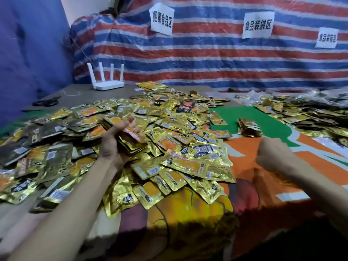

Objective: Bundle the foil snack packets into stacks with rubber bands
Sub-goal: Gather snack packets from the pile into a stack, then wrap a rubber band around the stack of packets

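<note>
A stack of foil packets (131,143) is being gripped in the left hand (117,142) above the loose heap (180,129). The right hand (271,155) is being held curled over the orange cloth (244,155); whether anything is pinched cannot be told. Farther off, another stack (248,127) is lying on green cloth (231,113).

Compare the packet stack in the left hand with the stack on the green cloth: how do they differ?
The held stack is gripped by the left hand over the loose pile; the cloth stack lies alone, touched by neither hand. The held stack shows an orange front on top; the cloth stack looks darker, brownish. Both are gold foil packets.
</note>
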`<state>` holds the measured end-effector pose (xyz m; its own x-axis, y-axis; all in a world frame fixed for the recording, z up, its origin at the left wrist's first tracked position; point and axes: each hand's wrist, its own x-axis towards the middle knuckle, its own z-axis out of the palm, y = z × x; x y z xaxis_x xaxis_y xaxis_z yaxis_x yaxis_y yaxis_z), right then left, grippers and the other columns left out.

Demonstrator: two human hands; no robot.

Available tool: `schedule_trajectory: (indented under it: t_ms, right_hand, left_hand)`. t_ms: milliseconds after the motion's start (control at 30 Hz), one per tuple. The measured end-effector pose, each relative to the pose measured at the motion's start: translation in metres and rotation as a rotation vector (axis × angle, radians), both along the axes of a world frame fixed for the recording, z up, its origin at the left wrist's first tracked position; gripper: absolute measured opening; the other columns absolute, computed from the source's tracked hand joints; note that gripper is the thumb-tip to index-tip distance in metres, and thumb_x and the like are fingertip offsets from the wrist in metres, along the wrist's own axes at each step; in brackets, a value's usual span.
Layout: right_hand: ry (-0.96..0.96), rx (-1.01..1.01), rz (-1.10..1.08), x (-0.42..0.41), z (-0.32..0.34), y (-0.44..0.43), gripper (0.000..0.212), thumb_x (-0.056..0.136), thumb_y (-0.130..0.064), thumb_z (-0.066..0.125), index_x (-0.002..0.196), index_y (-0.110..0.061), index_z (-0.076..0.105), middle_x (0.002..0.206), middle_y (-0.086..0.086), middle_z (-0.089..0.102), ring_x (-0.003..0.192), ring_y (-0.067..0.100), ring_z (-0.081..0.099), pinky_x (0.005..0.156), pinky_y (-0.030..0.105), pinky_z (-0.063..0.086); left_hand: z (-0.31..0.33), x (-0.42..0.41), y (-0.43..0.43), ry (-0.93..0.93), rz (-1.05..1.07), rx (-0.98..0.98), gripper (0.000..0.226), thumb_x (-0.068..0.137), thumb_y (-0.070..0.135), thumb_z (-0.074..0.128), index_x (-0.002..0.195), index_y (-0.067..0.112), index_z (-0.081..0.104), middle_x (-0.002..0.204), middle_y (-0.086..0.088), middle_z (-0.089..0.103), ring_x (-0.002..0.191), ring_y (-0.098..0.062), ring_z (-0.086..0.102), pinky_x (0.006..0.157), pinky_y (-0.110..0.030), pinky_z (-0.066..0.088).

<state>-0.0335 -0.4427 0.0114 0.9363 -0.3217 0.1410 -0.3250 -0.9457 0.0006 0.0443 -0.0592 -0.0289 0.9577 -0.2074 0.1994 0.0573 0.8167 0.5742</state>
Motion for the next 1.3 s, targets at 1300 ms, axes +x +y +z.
schedule_trajectory:
  t_ms: [1300]
  right_hand:
    - [-0.689,0.545,0.865,0.07,-0.012,0.237,0.008,0.091,-0.011,0.071,0.093,-0.006,0.076,0.087,0.007,0.075,0.073,0.021,0.068,0.068,0.042,0.057]
  left_hand:
    - [0.015,-0.008,-0.002,0.137,0.158,0.628,0.042,0.061,0.015,0.07,0.101,0.004,0.071,0.093,-0.016,0.06,0.079,-0.03,0.056,0.066,-0.037,0.046]
